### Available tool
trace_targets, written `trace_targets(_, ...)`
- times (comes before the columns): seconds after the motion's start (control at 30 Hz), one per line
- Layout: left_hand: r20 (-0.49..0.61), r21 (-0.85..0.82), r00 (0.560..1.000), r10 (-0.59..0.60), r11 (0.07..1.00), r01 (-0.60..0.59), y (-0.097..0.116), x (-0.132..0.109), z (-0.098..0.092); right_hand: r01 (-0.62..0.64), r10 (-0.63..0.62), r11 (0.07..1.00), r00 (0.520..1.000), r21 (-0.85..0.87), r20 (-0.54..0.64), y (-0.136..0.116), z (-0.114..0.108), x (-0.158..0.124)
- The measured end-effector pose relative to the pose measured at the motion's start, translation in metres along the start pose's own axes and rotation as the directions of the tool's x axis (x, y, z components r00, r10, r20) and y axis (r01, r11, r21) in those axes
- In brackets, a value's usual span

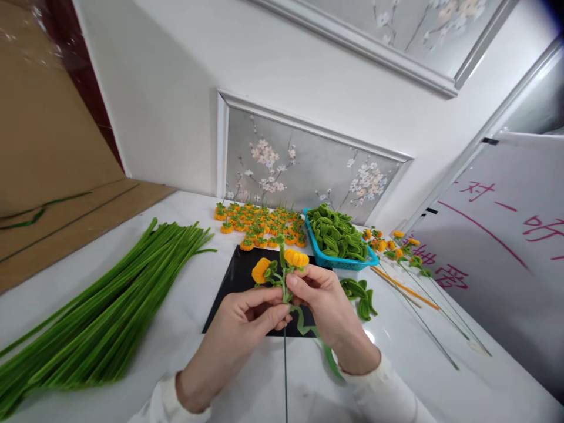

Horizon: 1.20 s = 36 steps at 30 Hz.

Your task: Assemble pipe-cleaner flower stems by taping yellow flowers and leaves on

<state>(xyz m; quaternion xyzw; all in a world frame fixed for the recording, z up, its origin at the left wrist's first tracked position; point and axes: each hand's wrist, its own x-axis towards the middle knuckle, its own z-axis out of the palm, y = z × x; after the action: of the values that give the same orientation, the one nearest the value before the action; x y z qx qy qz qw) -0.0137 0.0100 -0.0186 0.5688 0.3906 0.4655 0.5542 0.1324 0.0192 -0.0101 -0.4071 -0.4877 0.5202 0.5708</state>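
My left hand (255, 317) is closed round the stem of a fuzzy artificial flower spray, just below where its short green branches join. My right hand (321, 299) pinches the same flower spray a little higher up. Two orange pumpkin-like heads, the left one (261, 270) and the right one (296, 257), stick out at its top beside a green bud (281, 241). A thin wire stem (285, 376) runs straight down from my fingers. Pale green floral tape (302, 323) trails from the join, under my right wrist. My fingertips partly hide the join.
A black mat (224, 294) lies under my hands. Green pipe cleaners (118, 317) are spread at left. Several small orange pumpkins (264, 223) stand at the back, beside a blue basket (343, 262) of green leaves (337, 232). Loose leaves (365, 302) and finished stems (434, 317) lie right.
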Motion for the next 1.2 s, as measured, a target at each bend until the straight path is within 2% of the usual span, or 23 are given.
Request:
trace_targets(0.17, 0.045, -0.042, 0.999, -0.028, 0.999, 0.03, -0.001, 0.0, -0.002, 0.016, -0.016, 1.0, 1.0, -0.02, -0.002, -0.002, 0.0, 0.0)
trace_targets(0.3, 0.036, -0.104, 0.996, -0.083, 0.991, 0.087, 0.003, -0.001, -0.001, 0.033, -0.033, 0.999, 0.999, -0.041, 0.001, -0.002, 0.002, -0.002)
trace_targets(0.47, 0.021, -0.126, 0.995, -0.092, 0.988, 0.094, 0.004, -0.002, -0.003, 0.06, -0.059, 0.993, 0.998, -0.104, 0.011, -0.002, 0.005, -0.005)
trace_targets(0.53, 0.033, -0.142, 0.995, -0.094, 0.985, 0.098, 0.004, -0.001, -0.003, 0.044, -0.037, 0.993, 0.997, -0.111, 0.072, -0.004, 0.006, -0.007)
trace_targets(0.63, 0.054, -0.155, 0.995, -0.086, 0.983, 0.094, 0.004, 0.001, -0.004, -0.012, 0.045, 0.99, 0.972, -0.142, 0.229, -0.008, 0.004, -0.009)
trace_targets(0.7, 0.055, -0.158, 0.995, -0.088, 0.983, 0.095, 0.004, 0.001, -0.003, -0.042, 0.081, 0.987, 0.963, -0.154, 0.256, -0.009, 0.002, -0.009)
trace_targets(0.97, 0.097, -0.225, 0.987, -0.125, 0.964, 0.144, 0.008, -0.002, -0.002, -0.08, 0.077, 0.997, 0.96, -0.001, 0.27, -0.003, -0.008, -0.004)
trace_targets(1.03, 0.094, -0.206, 0.99, -0.108, 0.97, 0.125, 0.008, -0.001, -0.002, -0.08, 0.072, 0.997, 0.954, 0.016, 0.29, -0.002, -0.008, -0.004)
trace_targets(1.2, 0.001, -0.252, 0.999, -0.032, 0.967, 0.031, 0.007, -0.002, -0.003, -0.114, 0.068, 0.984, 0.951, 0.14, 0.301, 0.002, -0.004, -0.005)
